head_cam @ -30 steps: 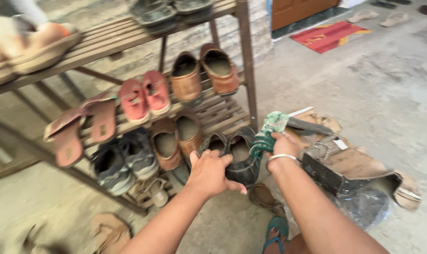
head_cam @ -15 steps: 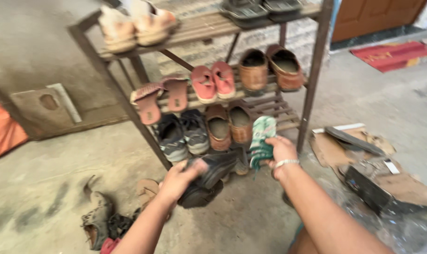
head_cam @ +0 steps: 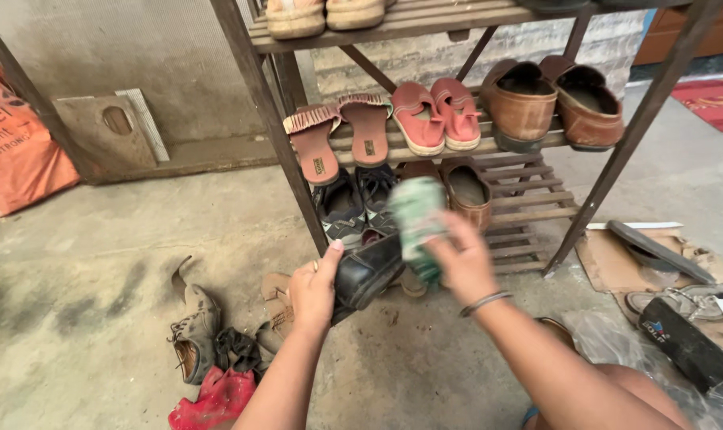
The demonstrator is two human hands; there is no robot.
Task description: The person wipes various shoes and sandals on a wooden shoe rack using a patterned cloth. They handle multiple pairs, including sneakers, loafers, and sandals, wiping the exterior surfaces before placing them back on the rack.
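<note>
My left hand (head_cam: 312, 291) grips the heel end of a black leather shoe (head_cam: 369, 269), held tilted just above the concrete floor in front of a wooden shoe rack (head_cam: 275, 142). My right hand (head_cam: 462, 259), with a thin bangle on the wrist, holds a green cloth (head_cam: 415, 216) against the top of that shoe; the cloth and hand are blurred. Directly behind the shoe, on the rack's lowest shelf, stand dark sneakers (head_cam: 353, 199) and a brown shoe (head_cam: 466, 189).
The middle shelf carries pink slippers (head_cam: 341, 135), coral slip-ons (head_cam: 434, 115) and brown loafers (head_cam: 554, 99). A muddy shoe (head_cam: 192, 326) and red cloth (head_cam: 216, 398) lie at lower left. An orange sack (head_cam: 19, 151) leans far left. Sandals and cardboard (head_cam: 664, 267) lie right.
My view has swung left and nearer the rack. The black shoe has come off the low shelf and toward me in my left hand; my right hand brought the green cloth onto it.
</note>
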